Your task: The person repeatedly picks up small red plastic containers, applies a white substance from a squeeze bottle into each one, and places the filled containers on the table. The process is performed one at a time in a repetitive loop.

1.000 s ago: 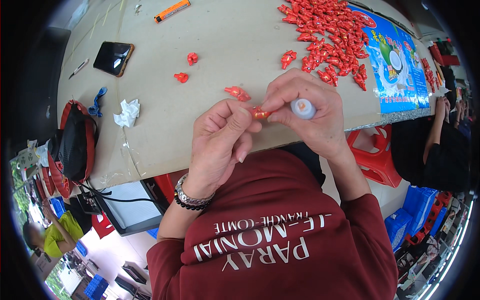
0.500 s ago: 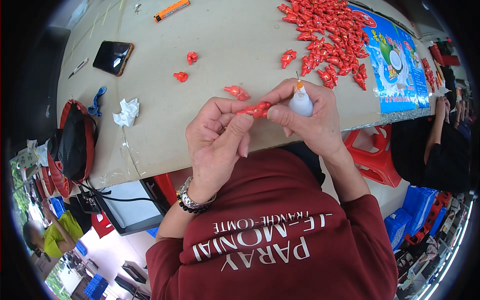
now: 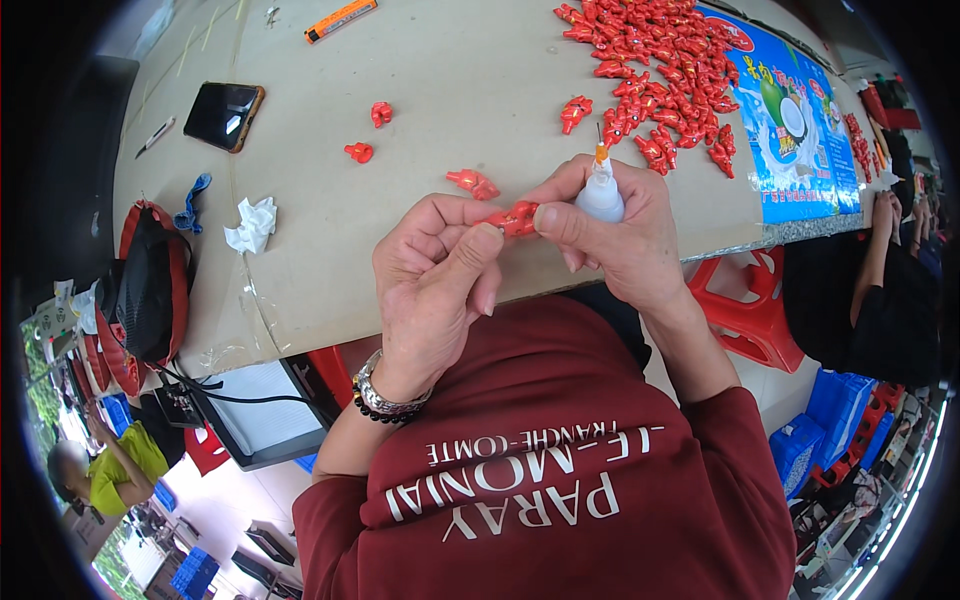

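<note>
Between my two hands, over the table's near edge, is a small red figurine (image 3: 515, 218). My left hand (image 3: 437, 265) pinches its left end with thumb and fingers. At its right end, my right hand (image 3: 625, 230) presses with thumb and forefinger. A white needle-tipped glue bottle (image 3: 601, 195) is also tucked in my right hand, its needle pointing up and away. Just beyond my left fingers lies a loose red piece (image 3: 472, 184). Two smaller red pieces, one upper (image 3: 381, 114) and one lower (image 3: 359, 152), rest farther off.
A big heap of red figurines (image 3: 660, 70) covers the far right, beside a blue printed sheet (image 3: 795, 120). Leftward lie a phone (image 3: 224, 116), crumpled tissue (image 3: 251, 225), a pen (image 3: 155, 137) and a black-and-red bag (image 3: 155, 285). A red stool (image 3: 745, 310) stands below the table's right side.
The glue bottle has tilted slightly and sunk a little in my right hand. Both hands keep their grip on the figurine, which has barely shifted.
</note>
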`<control>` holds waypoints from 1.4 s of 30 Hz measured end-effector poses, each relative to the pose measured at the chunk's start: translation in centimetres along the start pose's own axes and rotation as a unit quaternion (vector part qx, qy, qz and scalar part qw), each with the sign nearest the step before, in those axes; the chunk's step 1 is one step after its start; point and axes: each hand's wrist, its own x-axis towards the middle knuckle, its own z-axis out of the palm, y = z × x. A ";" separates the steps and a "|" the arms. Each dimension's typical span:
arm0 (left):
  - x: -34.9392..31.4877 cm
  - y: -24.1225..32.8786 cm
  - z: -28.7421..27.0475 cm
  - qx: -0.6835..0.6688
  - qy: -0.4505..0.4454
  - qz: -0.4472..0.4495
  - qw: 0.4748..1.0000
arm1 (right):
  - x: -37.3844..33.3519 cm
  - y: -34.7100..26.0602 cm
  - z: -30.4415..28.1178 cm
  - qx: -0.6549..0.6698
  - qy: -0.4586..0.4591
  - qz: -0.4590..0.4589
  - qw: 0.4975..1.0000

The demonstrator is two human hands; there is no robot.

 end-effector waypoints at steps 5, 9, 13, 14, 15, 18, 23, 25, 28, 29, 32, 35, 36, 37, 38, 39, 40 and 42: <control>0.0 0.0 -0.1 0.001 0.002 -0.008 1.000 | 0.1 0.1 0.0 0.008 -0.002 0.005 1.000; 0.1 0.0 -0.2 0.000 -0.002 -0.016 1.000 | 0.2 0.2 0.0 0.013 -0.003 0.000 1.000; 0.1 -0.2 -0.1 -0.004 -0.001 -0.009 1.000 | 0.3 0.3 0.1 0.012 -0.002 -0.001 1.000; 0.1 -0.2 -0.2 -0.002 0.000 -0.011 1.000 | 0.3 0.3 0.1 0.015 -0.002 0.001 1.000; 0.2 -0.2 -0.2 0.001 0.001 -0.012 1.000 | 0.3 0.3 0.2 0.017 -0.001 0.003 1.000; 0.2 -0.3 -0.2 0.003 0.004 -0.014 1.000 | 0.3 0.2 0.3 0.019 0.001 0.013 1.000; 0.3 -0.2 -0.2 0.002 0.008 -0.020 1.000 | 0.4 0.4 0.4 0.038 0.009 0.031 0.999; 0.3 -0.2 -0.3 -0.001 0.010 -0.021 1.000 | 0.3 0.3 0.5 0.046 0.011 0.039 0.998; 0.3 -0.2 -0.3 -0.003 0.013 -0.022 1.000 | 0.4 0.1 0.5 0.045 0.013 0.054 0.997; 0.3 -0.2 -0.3 0.000 0.012 -0.023 1.000 | 0.4 0.2 0.5 0.047 0.013 0.053 0.997; 0.3 -0.2 -0.2 -0.001 0.014 -0.027 1.000 | 0.4 0.3 0.4 0.040 0.014 0.046 0.998; 0.3 -0.1 0.1 0.011 0.015 -0.024 1.000 | 0.4 0.3 0.1 0.011 0.027 0.031 0.999; 0.3 0.0 0.0 0.036 0.014 -0.019 0.999 | 0.4 0.2 -0.1 0.003 0.037 0.029 0.999; 0.3 0.2 -0.1 0.060 0.014 -0.013 0.998 | 0.5 0.0 -0.4 -0.004 0.046 0.027 0.999; 0.4 0.4 -0.3 0.076 0.005 0.001 0.997 | 0.7 -0.3 -1.0 -0.031 0.059 0.015 0.998; 0.4 0.5 -0.8 0.156 0.018 0.033 0.987 | 0.8 -0.4 -1.5 -0.071 0.076 0.010 0.995; 0.5 0.7 -1.5 0.234 0.032 0.064 0.970 | 1.0 -0.4 -1.9 -0.110 0.092 0.005 0.990; 0.7 1.2 -3.0 0.370 0.080 0.124 0.917 | 1.2 -0.8 -2.7 -0.181 0.123 0.030 0.975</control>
